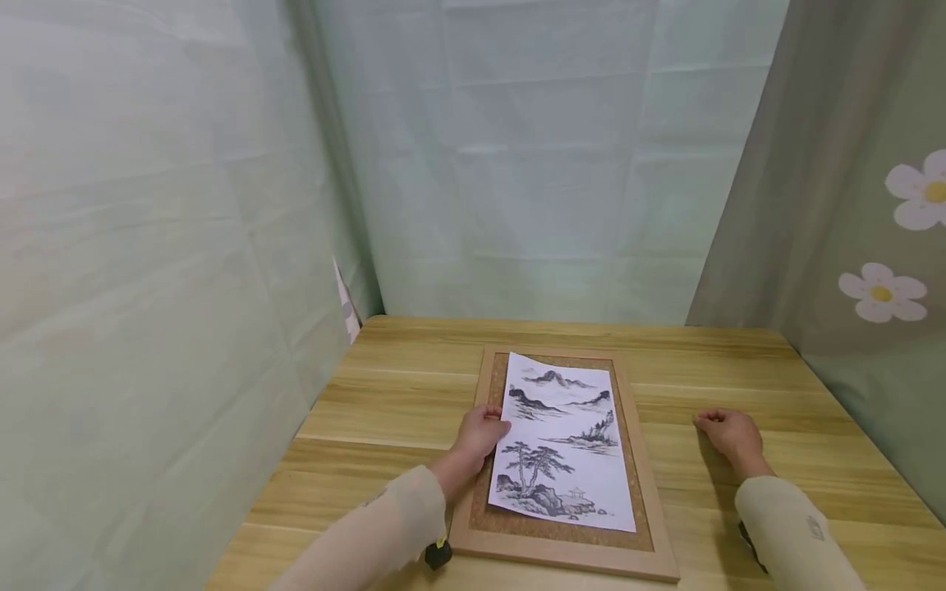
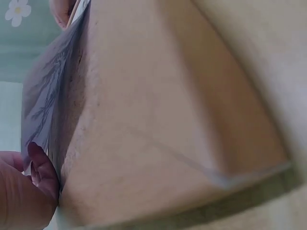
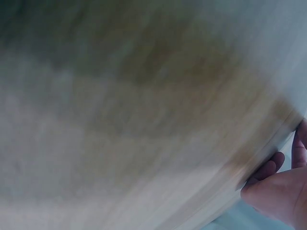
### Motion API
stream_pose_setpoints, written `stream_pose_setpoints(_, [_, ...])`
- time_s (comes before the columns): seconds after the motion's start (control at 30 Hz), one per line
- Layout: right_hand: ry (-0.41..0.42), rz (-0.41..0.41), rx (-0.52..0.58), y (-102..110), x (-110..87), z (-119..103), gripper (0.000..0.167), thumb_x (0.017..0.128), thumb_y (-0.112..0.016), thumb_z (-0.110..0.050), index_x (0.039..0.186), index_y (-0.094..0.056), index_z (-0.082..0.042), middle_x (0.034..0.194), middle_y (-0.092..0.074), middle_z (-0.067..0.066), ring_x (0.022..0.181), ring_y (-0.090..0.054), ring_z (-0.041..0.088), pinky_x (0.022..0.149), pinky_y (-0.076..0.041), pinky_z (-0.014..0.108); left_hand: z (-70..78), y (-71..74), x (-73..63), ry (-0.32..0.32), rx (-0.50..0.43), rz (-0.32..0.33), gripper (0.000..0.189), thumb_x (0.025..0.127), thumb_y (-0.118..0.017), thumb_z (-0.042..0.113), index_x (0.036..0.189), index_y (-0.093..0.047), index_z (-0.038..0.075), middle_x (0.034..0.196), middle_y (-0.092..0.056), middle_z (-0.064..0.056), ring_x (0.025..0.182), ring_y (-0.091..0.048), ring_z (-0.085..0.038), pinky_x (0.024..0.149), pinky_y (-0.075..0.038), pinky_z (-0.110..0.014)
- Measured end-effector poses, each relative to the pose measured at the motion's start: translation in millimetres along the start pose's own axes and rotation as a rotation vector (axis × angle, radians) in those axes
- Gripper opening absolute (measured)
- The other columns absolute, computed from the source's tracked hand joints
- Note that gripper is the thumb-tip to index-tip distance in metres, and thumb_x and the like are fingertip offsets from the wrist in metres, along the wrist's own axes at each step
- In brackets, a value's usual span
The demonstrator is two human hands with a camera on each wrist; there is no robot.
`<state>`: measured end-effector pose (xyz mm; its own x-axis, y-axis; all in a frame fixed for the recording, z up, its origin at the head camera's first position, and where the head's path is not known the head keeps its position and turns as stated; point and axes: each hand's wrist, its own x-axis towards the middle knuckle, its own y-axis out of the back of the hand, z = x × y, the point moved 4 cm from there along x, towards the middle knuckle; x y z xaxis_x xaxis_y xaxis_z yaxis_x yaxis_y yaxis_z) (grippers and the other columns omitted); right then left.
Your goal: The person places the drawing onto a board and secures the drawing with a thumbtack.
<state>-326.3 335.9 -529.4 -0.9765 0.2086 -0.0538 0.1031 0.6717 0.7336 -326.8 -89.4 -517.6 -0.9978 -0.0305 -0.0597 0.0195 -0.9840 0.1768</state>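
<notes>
A sheet of paper (image 1: 562, 443) printed with an ink landscape of mountains and pine trees lies over a wood-framed corkboard (image 1: 565, 554). My left hand (image 1: 476, 435) pinches the sheet's left edge, thumb on top. In the left wrist view that hand (image 2: 29, 187) is at the lower left, and the paper (image 2: 43, 100) stands slightly lifted from the board. Right of the board, my right hand (image 1: 733, 439) hovers near the tabletop with loosely bent fingers. No object shows in it; its fingertips (image 3: 278, 158) are partly cut off in the right wrist view.
The board rests on a wood-grain table (image 1: 392, 394). Pale green curtains (image 1: 554, 164) hang behind and at the left, with a flower-patterned cloth (image 1: 883, 291) at the right. A small black object (image 1: 438, 554) sits by my left sleeve, near the board's lower left corner.
</notes>
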Motion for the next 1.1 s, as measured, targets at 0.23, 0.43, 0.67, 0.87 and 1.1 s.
stream_pose_setpoints(0.23, [-0.008,0.006,-0.003,0.6,2.7,1.2,0.033,0.099,-0.056,-0.024,0.106,-0.065,0.008,0.116,-0.06,0.031,0.102,-0.054,0.042,0.088,-0.039,0.053,-1.4,-0.2,2.8,-0.016,0.053,-0.008,0.022,0.083,-0.064,-0.006,0.104,-0.062,-0.011,0.079,-0.059,-0.006,0.07,-0.053,-0.014,0.063,-0.046,-0.025])
stream_pose_setpoints(0.43, [-0.002,0.009,-0.004,2.3,5.0,-0.4,0.033,0.099,-0.057,-0.023,0.106,-0.065,0.008,0.116,-0.06,0.031,0.101,-0.055,0.042,0.086,-0.039,0.051,1.4,1.0,2.3,0.009,0.09,-0.006,0.023,0.083,-0.065,-0.005,0.105,-0.062,-0.009,0.08,-0.059,-0.007,0.07,-0.054,-0.015,0.063,-0.046,-0.026])
stream_pose_setpoints(0.67, [-0.005,0.009,0.01,2.9,8.1,-0.2,0.033,0.098,-0.056,-0.023,0.107,-0.066,0.008,0.118,-0.06,0.031,0.103,-0.055,0.043,0.086,-0.039,0.051,4.1,4.2,0.1,0.041,0.121,-0.017,0.025,0.083,-0.067,-0.005,0.107,-0.062,-0.007,0.081,-0.06,-0.008,0.072,-0.055,-0.017,0.063,-0.047,-0.027])
stream_pose_setpoints(0.87, [-0.01,-0.002,0.011,2.4,8.7,1.3,0.036,0.098,-0.055,-0.024,0.109,-0.065,0.008,0.121,-0.059,0.032,0.107,-0.054,0.045,0.09,-0.039,0.054,8.0,12.7,3.9,-0.039,0.208,-0.027,0.027,0.083,-0.071,-0.004,0.108,-0.061,-0.006,0.084,-0.059,-0.008,0.074,-0.055,-0.017,0.062,-0.049,-0.027])
stream_pose_setpoints(1.1, [-0.026,0.001,0.007,2.9,10.7,1.3,0.038,0.098,-0.055,-0.026,0.112,-0.065,0.009,0.123,-0.058,0.032,0.109,-0.053,0.047,0.091,-0.038,0.055,16.2,20.8,8.1,-0.161,0.283,-0.066,0.024,0.083,-0.073,-0.004,0.104,-0.062,-0.008,0.084,-0.059,-0.007,0.075,-0.055,-0.016,0.063,-0.052,-0.029])
